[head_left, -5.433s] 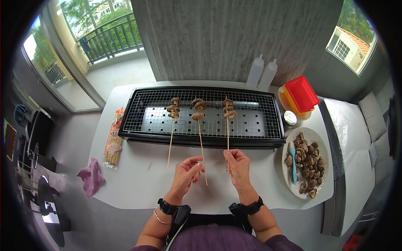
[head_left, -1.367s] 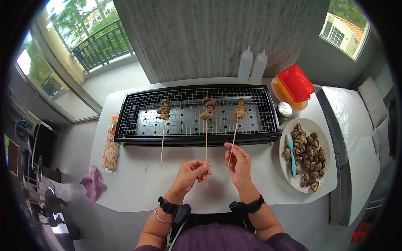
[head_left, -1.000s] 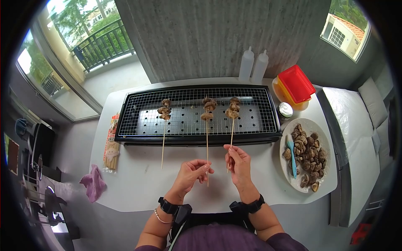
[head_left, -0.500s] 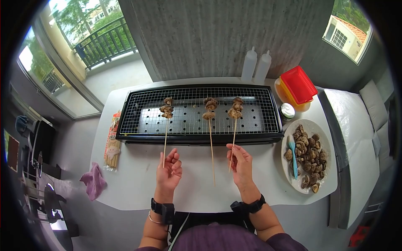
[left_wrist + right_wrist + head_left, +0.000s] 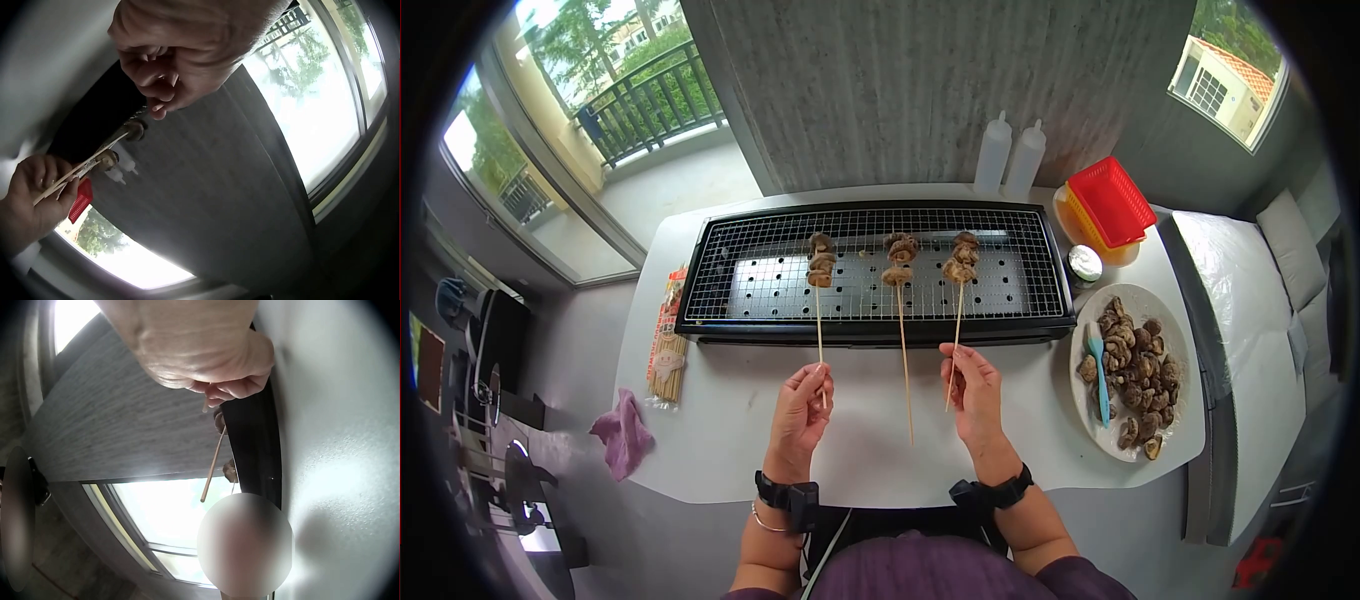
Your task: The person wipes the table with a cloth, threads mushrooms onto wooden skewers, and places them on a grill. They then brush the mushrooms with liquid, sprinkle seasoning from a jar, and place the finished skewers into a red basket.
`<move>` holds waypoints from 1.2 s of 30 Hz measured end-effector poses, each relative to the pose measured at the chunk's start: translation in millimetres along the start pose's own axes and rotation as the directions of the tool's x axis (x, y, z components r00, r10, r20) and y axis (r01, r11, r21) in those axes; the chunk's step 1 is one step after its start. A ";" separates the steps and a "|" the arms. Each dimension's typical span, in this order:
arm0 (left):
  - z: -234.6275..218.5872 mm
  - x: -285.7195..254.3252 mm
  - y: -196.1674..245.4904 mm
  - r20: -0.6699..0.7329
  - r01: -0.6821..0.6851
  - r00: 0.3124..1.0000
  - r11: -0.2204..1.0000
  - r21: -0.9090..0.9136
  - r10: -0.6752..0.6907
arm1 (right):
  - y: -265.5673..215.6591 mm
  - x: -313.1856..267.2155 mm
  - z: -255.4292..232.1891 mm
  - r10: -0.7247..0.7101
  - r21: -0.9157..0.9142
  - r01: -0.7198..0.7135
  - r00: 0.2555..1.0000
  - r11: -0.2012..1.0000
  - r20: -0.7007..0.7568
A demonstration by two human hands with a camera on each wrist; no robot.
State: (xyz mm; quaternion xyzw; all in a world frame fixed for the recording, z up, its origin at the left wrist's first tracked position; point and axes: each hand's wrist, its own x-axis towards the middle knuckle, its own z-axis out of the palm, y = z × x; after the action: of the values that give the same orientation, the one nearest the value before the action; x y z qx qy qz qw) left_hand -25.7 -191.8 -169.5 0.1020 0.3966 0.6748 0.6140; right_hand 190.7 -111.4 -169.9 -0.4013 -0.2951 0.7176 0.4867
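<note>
Three mushroom skewers lie across the wire mesh of a black grill (image 5: pixel 760 330), sticks pointing toward me. My left hand (image 5: pixel 801 410) pinches the stick of the left skewer (image 5: pixel 820 262) near its lower end. With thumb and fingers my right hand (image 5: pixel 975 393) pinches the stick of the right skewer (image 5: pixel 961 260). Between the hands, the middle skewer (image 5: pixel 898 262) rests untouched, its stick reaching past the grill's front edge. In the left wrist view, my left hand (image 5: pixel 178 50) covers its own stick almost wholly. A blurred patch hides part of the right wrist view.
An oval plate (image 5: pixel 1083 425) of mushrooms with a blue brush (image 5: pixel 1099 375) stands at right. Behind it are a lidded jar (image 5: pixel 1084 263), red basket (image 5: pixel 1112 200) and two squeeze bottles (image 5: pixel 1010 158). Packaged sticks (image 5: pixel 667 350) and a purple cloth (image 5: pixel 622 435) lie at left.
My left hand has let go of the middle skewer, moved left and taken the left skewer, whose mushrooms have turned and shifted slightly right. My right hand keeps its skewer, which has swung a little.
</note>
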 end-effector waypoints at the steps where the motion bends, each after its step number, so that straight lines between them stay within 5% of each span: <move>1: 2.0 -0.2 -1.3 -0.024 0.001 1.000 0.999 0.053 0.000 | -0.2 -0.2 0.1 0.000 -0.001 0.000 1.000 1.000 -0.003; 17: 15.2 0.4 -7.0 0.033 0.075 0.996 0.996 0.051 -0.077 | 1.5 0.5 -2.2 0.003 0.025 -0.004 1.000 1.000 0.017; 19: 13.4 -0.5 -5.5 0.112 0.060 0.991 0.995 0.081 -0.069 | 2.1 0.9 -2.9 0.019 0.040 -0.019 1.000 0.999 0.018; 36: 19.4 7.3 -9.5 0.029 -0.051 0.999 0.929 0.368 0.043 | -0.6 -0.6 -2.5 0.003 0.052 -0.005 0.999 0.999 0.044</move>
State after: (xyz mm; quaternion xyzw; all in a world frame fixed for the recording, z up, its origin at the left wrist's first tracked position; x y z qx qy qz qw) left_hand -8.1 -177.9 -165.5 0.2318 0.5072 0.6020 0.5716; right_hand 193.2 -111.7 -170.5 -0.3731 -0.2860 0.7347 0.4891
